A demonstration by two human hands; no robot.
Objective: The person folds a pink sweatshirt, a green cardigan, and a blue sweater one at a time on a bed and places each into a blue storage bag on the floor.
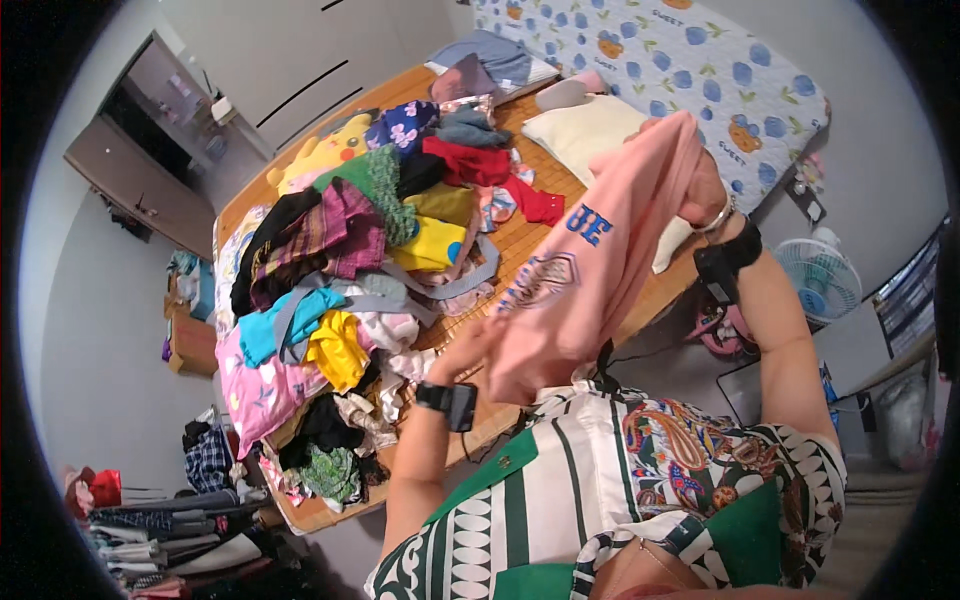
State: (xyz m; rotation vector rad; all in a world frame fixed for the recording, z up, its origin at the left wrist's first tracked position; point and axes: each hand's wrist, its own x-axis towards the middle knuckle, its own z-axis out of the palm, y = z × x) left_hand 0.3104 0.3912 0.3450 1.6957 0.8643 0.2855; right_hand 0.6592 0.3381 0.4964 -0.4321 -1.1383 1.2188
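Note:
A pink shirt (590,270) with a blue print on its front hangs stretched between my hands, above the near edge of the bed. My right hand (703,190), raised at the far right end, is closed on its bunched upper part; the cloth hides some of the fingers. My left hand (468,348) grips the shirt's left edge, lower down and closer to the clothes. Left of the shirt, a large heap of mixed clothes lies on the bed, with a yellow piece (340,350), a turquoise piece (285,325) and a purple plaid piece (330,240).
The bed (540,170) has a tan slatted mat. A cream pillow (575,135) and a blue pillow (495,62) lie at its far end, before a patterned padded panel (690,75). A white fan (818,278) stands at right. More clothes (175,540) hang at lower left.

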